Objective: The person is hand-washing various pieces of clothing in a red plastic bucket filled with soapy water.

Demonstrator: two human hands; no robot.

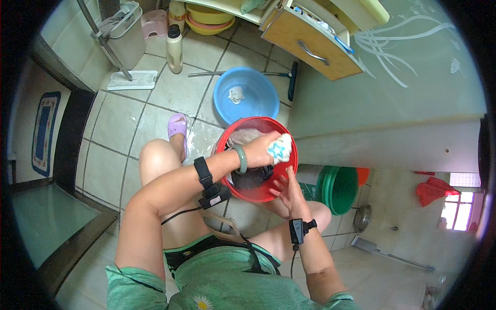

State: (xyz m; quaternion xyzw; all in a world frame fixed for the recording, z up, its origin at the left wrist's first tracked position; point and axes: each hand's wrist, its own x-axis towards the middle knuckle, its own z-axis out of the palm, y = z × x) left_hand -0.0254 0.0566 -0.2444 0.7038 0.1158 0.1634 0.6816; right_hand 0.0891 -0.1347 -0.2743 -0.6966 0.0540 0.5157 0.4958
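Note:
My left hand (260, 150) reaches across a red bucket (285, 124) and grips a bunched white cloth item (279, 148) with a blue star on it. My right hand (290, 193) is at the bucket's near right rim, fingers spread, with nothing in it. Dark wet fabric (252, 179) and a pale, whitish cloth (244, 136) lie inside the bucket. Just beyond it stands a blue basin (254, 97) with a small crumpled white cloth (236, 95) on its bottom.
A green bucket (338, 190) lies on its side at the right. Ahead are a capped bottle (174, 50), a flat mop (132, 80), a floor squeegee (293, 81) and an open wooden drawer (310, 50). The tiled floor (116, 120) looks wet in places.

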